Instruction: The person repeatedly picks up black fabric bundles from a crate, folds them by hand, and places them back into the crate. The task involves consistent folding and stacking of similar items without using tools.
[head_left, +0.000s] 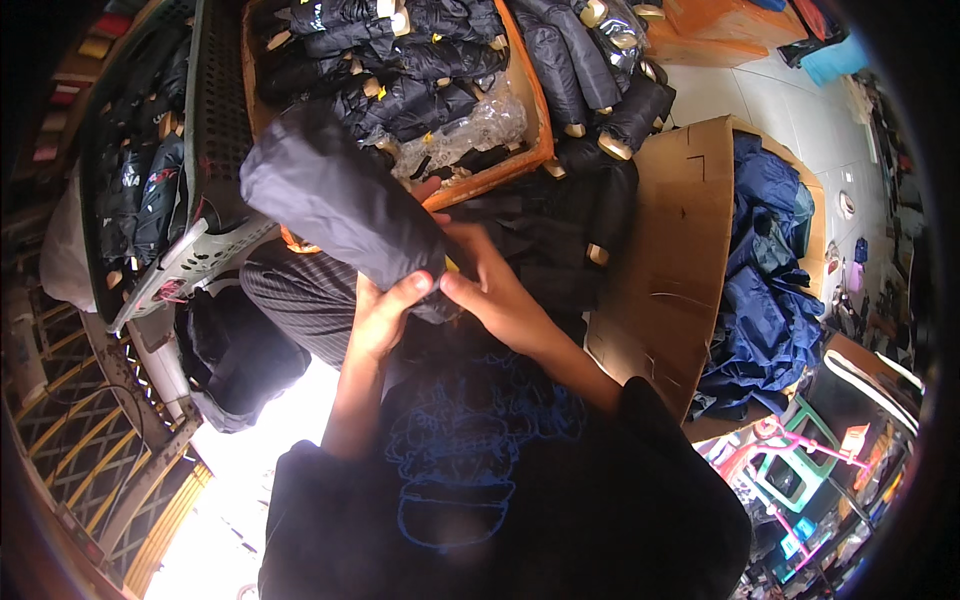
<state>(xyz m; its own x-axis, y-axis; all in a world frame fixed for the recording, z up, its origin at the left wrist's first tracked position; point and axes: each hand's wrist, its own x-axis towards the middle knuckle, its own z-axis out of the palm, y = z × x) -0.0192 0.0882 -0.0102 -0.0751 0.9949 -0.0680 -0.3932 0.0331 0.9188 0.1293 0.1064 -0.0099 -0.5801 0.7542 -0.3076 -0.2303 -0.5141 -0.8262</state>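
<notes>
A folded black umbrella (335, 195) is held in front of my chest, tilted with its far end toward the upper left. My left hand (382, 312) is closed around its near end, the thumb pressed on the black fabric. From the other side my right hand (492, 290) grips the same end, its thumb close to the left thumb. A small yellow patch shows beside the right thumb. Some fingers of both hands are hidden behind the umbrella. Just beyond it, an orange-rimmed crate (545, 125) holds several black folded umbrellas (420, 60) with pale handle ends and crumpled clear plastic.
At left stands a dark perforated basket (220, 110) packed with more black umbrellas. Several others (570, 70) lie heaped beside the crate. To my right is a cardboard box (660, 270) filled with blue fabric (760, 310). A green stool (800, 460) stands at lower right.
</notes>
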